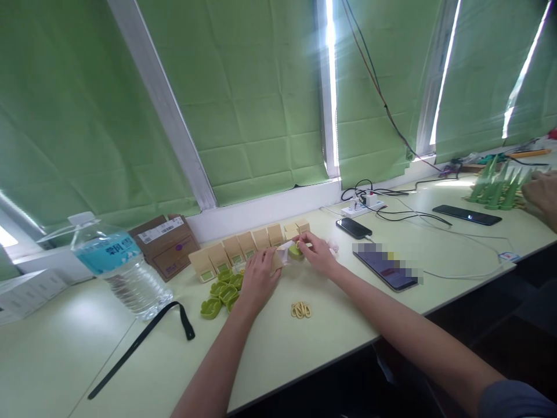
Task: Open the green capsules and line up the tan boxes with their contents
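Observation:
My left hand (260,276) is closed around a small kraft paper box (277,260), mostly covered by its fingers. Whitish wrapping (285,253) shows between the two hands. My right hand (317,253) pinches a green moulded piece (296,251) beside that wrapping. Several similar green pieces (211,308) lie loosely grouped to the left of my left wrist. Behind them stands a row of kraft boxes (217,258) with small green-and-white labels. A little heap of pale yellow rings (301,310) rests on the table between my forearms.
On the left are a large water bottle (126,270), a brown carton (167,247) and a black strap (143,337). Phones (353,227) and a power strip (364,207) with cables lie to the right. Another person's hand (542,191) is near green spiky pieces (498,188).

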Demonstrator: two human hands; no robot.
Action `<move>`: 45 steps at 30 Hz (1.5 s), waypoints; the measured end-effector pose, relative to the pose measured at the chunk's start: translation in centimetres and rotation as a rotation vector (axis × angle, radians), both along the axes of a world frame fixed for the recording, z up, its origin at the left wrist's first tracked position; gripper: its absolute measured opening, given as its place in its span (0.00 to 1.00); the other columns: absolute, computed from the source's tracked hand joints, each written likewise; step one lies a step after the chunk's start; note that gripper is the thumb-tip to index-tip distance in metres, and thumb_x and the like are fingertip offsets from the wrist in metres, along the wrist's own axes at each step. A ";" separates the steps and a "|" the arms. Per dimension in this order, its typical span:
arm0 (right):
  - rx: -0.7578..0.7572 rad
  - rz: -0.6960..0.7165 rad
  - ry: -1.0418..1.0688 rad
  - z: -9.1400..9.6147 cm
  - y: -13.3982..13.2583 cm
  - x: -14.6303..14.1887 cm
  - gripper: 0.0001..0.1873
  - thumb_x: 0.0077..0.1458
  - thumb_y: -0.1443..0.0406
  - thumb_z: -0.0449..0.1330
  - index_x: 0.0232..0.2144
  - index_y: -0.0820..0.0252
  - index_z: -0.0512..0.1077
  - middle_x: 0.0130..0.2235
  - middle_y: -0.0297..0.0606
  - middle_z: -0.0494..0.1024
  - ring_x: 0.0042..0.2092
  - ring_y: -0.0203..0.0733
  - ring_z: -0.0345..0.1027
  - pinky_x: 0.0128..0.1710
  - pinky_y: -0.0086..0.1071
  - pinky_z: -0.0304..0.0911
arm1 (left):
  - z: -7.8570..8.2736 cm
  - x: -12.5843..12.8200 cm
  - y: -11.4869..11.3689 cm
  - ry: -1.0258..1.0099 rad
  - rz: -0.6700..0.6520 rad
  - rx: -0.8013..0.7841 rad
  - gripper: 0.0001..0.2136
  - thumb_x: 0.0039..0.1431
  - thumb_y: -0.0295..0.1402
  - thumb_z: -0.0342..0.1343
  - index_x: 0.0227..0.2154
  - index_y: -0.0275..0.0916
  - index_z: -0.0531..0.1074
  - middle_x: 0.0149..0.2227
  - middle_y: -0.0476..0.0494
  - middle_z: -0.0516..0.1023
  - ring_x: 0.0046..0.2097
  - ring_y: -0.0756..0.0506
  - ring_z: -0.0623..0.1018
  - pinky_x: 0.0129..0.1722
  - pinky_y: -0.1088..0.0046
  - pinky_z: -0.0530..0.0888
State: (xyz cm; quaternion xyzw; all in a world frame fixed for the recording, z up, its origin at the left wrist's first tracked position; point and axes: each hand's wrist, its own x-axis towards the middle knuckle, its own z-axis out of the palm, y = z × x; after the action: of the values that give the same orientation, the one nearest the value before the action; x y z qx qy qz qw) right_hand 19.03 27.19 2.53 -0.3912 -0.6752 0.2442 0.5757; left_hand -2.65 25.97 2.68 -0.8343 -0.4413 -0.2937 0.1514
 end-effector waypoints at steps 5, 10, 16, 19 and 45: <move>0.018 -0.010 -0.021 -0.1 0.0 0.1 0.10 0.63 0.58 0.51 0.32 0.56 0.64 0.39 0.38 0.81 0.36 0.39 0.71 0.33 0.31 0.62 | -0.4 -0.2 0.4 -0.084 0.013 0.014 0.24 0.60 0.34 0.57 0.58 0.44 0.61 0.51 0.38 0.73 0.53 0.36 0.73 0.54 0.54 0.70; 0.019 0.060 -0.162 -0.5 -0.1 0.0 0.08 0.62 0.63 0.52 0.31 0.57 0.65 0.32 0.34 0.80 0.32 0.38 0.70 0.31 0.30 0.60 | -0.6 -0.5 0.5 -0.208 0.078 -0.008 0.25 0.64 0.41 0.54 0.61 0.42 0.58 0.55 0.36 0.72 0.55 0.35 0.73 0.54 0.53 0.70; -0.026 0.111 -0.398 -0.4 -0.7 -0.5 0.12 0.58 0.69 0.54 0.41 0.58 0.75 0.29 0.32 0.81 0.31 0.38 0.72 0.33 0.30 0.61 | 0.0 -0.3 -0.1 -0.307 0.036 -0.045 0.25 0.68 0.42 0.48 0.64 0.43 0.52 0.58 0.33 0.70 0.54 0.35 0.75 0.53 0.50 0.71; -0.051 0.110 -0.443 -0.2 -0.9 -0.6 0.16 0.61 0.65 0.55 0.50 0.57 0.75 0.30 0.33 0.81 0.32 0.40 0.73 0.35 0.32 0.62 | -0.2 -0.3 -0.1 -0.376 -0.042 -0.082 0.22 0.70 0.41 0.42 0.64 0.43 0.52 0.54 0.33 0.73 0.51 0.38 0.77 0.51 0.53 0.72; -0.135 0.189 -0.483 0.3 -1.5 -0.4 0.23 0.63 0.50 0.56 0.53 0.57 0.64 0.34 0.37 0.81 0.35 0.45 0.73 0.32 0.32 0.60 | 0.1 -0.2 -0.4 -0.460 -0.211 -0.240 0.18 0.71 0.39 0.39 0.60 0.43 0.58 0.46 0.36 0.78 0.44 0.42 0.79 0.45 0.61 0.74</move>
State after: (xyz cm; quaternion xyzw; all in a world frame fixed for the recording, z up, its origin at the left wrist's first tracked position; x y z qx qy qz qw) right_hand 18.64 25.64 2.79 -0.4108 -0.8088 0.2407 0.3451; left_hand -2.88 25.59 2.74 -0.7990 -0.4064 -0.4351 -0.0841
